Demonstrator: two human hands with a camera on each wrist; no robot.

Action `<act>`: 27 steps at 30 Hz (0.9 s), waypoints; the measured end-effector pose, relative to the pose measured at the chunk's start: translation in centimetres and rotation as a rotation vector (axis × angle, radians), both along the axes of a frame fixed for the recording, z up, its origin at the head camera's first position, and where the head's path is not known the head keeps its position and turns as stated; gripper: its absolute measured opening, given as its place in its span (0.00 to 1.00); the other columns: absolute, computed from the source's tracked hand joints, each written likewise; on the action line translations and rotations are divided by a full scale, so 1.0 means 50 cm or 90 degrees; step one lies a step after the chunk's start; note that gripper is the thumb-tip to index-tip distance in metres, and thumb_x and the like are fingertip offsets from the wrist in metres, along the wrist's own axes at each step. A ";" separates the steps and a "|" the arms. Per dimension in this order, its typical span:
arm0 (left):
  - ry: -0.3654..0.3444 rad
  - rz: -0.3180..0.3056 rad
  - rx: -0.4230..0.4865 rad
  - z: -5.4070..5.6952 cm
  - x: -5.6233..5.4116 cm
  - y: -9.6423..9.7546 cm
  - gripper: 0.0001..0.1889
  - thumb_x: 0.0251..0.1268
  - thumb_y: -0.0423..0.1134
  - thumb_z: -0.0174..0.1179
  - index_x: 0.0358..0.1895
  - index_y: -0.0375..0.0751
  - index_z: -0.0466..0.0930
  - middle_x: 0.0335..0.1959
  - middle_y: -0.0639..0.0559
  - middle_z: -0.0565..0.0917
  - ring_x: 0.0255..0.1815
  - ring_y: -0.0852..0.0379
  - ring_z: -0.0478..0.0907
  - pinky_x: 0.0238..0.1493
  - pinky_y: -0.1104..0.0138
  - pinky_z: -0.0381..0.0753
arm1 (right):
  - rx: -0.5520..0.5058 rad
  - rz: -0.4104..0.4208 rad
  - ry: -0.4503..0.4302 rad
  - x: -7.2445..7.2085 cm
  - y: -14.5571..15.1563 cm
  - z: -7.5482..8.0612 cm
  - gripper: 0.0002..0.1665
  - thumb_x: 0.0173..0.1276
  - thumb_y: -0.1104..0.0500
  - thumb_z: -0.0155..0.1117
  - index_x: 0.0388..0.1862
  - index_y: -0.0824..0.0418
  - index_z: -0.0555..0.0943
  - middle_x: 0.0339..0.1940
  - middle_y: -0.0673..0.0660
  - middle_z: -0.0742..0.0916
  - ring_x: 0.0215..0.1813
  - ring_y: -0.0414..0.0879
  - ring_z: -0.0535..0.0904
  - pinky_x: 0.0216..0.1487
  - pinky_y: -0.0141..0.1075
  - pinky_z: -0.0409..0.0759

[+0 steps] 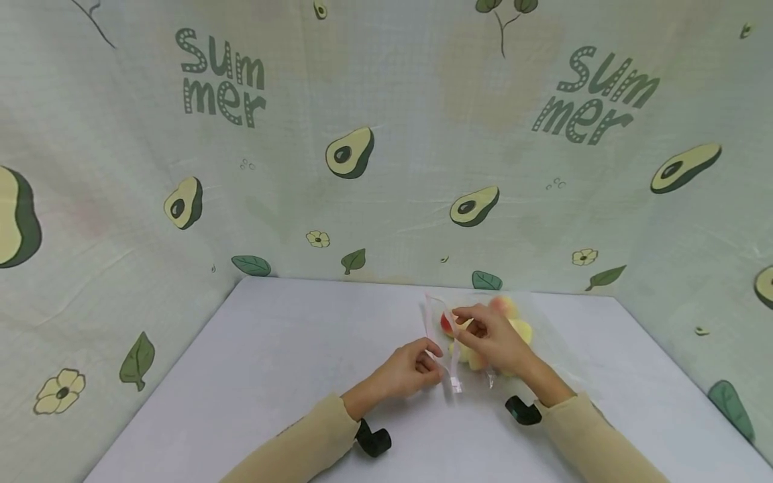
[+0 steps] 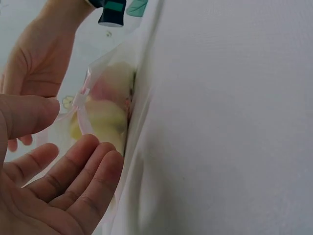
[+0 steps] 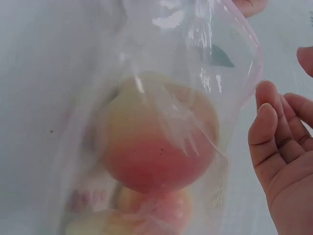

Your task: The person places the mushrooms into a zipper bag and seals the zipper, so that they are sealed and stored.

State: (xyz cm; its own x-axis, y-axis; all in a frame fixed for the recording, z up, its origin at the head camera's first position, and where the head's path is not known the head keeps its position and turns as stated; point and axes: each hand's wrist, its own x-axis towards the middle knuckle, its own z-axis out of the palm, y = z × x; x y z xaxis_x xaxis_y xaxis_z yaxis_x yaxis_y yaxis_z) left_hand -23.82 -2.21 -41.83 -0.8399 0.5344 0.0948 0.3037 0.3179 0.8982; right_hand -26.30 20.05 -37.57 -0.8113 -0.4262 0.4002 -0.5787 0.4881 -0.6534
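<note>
A clear plastic slider bag (image 1: 546, 342) with a pinkish zip edge lies on the table, its mouth toward the left and parted. Inside are several yellow and red round fruits (image 3: 159, 142), peach-like, blurred by the plastic. The white slider (image 1: 455, 385) sits at the near end of the zip edge. My left hand (image 1: 413, 367) is beside the mouth, fingers loosely bent and apart from the thumb, with nothing between them. Over the bag is my right hand (image 1: 492, 337), its fingertips close to the zip edge; whether they touch it I cannot tell.
The white table (image 1: 314, 329) runs back to a hanging cloth (image 1: 398, 87) printed with avocados and leaves, which also closes both sides. Black wrist cameras (image 1: 374, 439) hang below both beige sleeves (image 1: 308, 436).
</note>
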 end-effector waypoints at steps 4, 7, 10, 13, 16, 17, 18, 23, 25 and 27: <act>-0.008 -0.022 -0.009 0.001 0.004 -0.002 0.19 0.60 0.33 0.64 0.53 0.39 0.68 0.29 0.58 0.82 0.28 0.64 0.79 0.30 0.72 0.77 | -0.001 -0.005 0.052 0.015 0.002 -0.006 0.16 0.64 0.59 0.67 0.50 0.62 0.82 0.38 0.50 0.83 0.31 0.40 0.79 0.31 0.32 0.79; -0.004 -0.028 -0.001 0.003 0.006 -0.003 0.21 0.61 0.33 0.64 0.54 0.40 0.67 0.29 0.57 0.82 0.29 0.65 0.80 0.31 0.72 0.78 | -0.005 -0.006 0.063 0.030 0.005 -0.007 0.13 0.64 0.59 0.67 0.47 0.59 0.83 0.37 0.47 0.82 0.30 0.39 0.78 0.31 0.32 0.78; -0.007 -0.041 0.003 0.003 0.006 -0.006 0.22 0.61 0.33 0.64 0.55 0.42 0.66 0.30 0.58 0.83 0.30 0.65 0.80 0.31 0.72 0.78 | -0.002 0.000 0.072 0.044 0.009 -0.009 0.12 0.64 0.59 0.67 0.46 0.58 0.82 0.36 0.46 0.81 0.28 0.39 0.76 0.28 0.32 0.77; -0.019 -0.073 0.000 0.002 0.005 -0.009 0.22 0.62 0.33 0.63 0.57 0.46 0.66 0.31 0.58 0.83 0.30 0.65 0.80 0.31 0.72 0.78 | -0.001 0.010 0.090 0.056 0.013 -0.014 0.11 0.63 0.61 0.68 0.45 0.59 0.82 0.36 0.45 0.81 0.27 0.39 0.76 0.26 0.32 0.76; -0.029 -0.116 0.003 0.001 0.005 -0.010 0.20 0.63 0.33 0.62 0.56 0.47 0.68 0.32 0.58 0.83 0.32 0.65 0.81 0.32 0.71 0.79 | -0.001 0.021 0.107 0.063 0.018 -0.020 0.11 0.61 0.64 0.68 0.43 0.59 0.82 0.36 0.45 0.82 0.27 0.38 0.76 0.25 0.30 0.75; -0.028 -0.129 0.006 0.000 0.005 -0.010 0.19 0.63 0.33 0.62 0.56 0.46 0.69 0.33 0.57 0.83 0.32 0.66 0.81 0.32 0.71 0.80 | 0.000 0.025 0.115 0.065 0.020 -0.022 0.11 0.60 0.65 0.69 0.42 0.58 0.82 0.36 0.45 0.82 0.27 0.38 0.75 0.25 0.30 0.75; -0.030 -0.138 0.008 0.000 0.006 -0.009 0.18 0.63 0.33 0.62 0.55 0.46 0.70 0.33 0.57 0.83 0.32 0.66 0.81 0.32 0.71 0.80 | 0.004 0.027 0.124 0.068 0.021 -0.023 0.11 0.60 0.66 0.69 0.41 0.58 0.82 0.36 0.45 0.82 0.28 0.38 0.75 0.25 0.30 0.74; -0.018 -0.153 0.009 0.000 0.010 -0.006 0.13 0.63 0.32 0.62 0.50 0.43 0.76 0.34 0.55 0.83 0.32 0.67 0.80 0.32 0.72 0.81 | 0.023 0.031 0.177 0.080 0.026 -0.025 0.12 0.57 0.68 0.70 0.35 0.53 0.81 0.33 0.43 0.79 0.28 0.37 0.72 0.25 0.30 0.72; -0.014 -0.149 0.008 0.000 0.011 -0.005 0.13 0.63 0.32 0.62 0.49 0.43 0.77 0.34 0.55 0.83 0.32 0.67 0.79 0.33 0.72 0.80 | 0.027 0.031 0.187 0.084 0.027 -0.027 0.13 0.57 0.67 0.70 0.34 0.50 0.81 0.32 0.42 0.77 0.28 0.38 0.72 0.25 0.30 0.72; -0.006 -0.149 0.011 0.000 0.011 -0.004 0.12 0.63 0.32 0.62 0.49 0.43 0.78 0.34 0.54 0.83 0.32 0.67 0.79 0.34 0.73 0.80 | 0.028 0.035 0.187 0.087 0.028 -0.029 0.14 0.57 0.66 0.71 0.34 0.48 0.81 0.30 0.41 0.76 0.28 0.39 0.72 0.25 0.29 0.71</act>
State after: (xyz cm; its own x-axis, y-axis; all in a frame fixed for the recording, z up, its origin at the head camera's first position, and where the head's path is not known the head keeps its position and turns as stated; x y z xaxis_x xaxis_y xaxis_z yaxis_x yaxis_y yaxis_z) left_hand -23.27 -2.44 -41.83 -0.6946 0.7125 0.0992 0.3592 0.2241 0.9059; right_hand -21.95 21.44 -39.03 -0.6390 -0.4887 0.5940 -0.7659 0.4752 -0.4331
